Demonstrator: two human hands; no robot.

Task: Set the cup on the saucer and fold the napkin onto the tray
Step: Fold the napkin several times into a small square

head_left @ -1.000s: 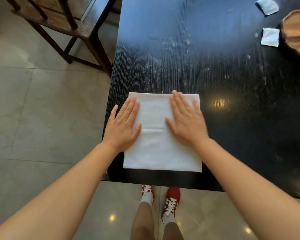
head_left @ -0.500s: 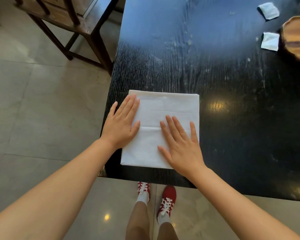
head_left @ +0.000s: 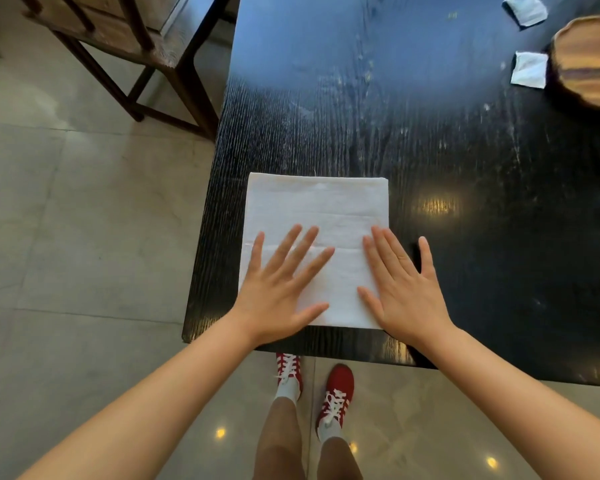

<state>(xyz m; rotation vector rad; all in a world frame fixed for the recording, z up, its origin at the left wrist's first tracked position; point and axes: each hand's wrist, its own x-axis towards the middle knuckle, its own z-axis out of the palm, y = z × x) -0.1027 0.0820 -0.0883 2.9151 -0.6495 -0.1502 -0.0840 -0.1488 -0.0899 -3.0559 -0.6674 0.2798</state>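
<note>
Head view: both flat hands, left hand and right hand, press napkin, long axis running away

napkin: white matt cloth | table: glossy black grained wood

A single head-worn view looks forward and steeply down from above the near edge of the table. It sits close over the near corner, where the napkin lies mid-frame, with both forearms reaching in from the bottom. The wide angle bends the edges, taking in floor and a chair at left, the tray cut off at upper right, and shoes straight below.
</note>
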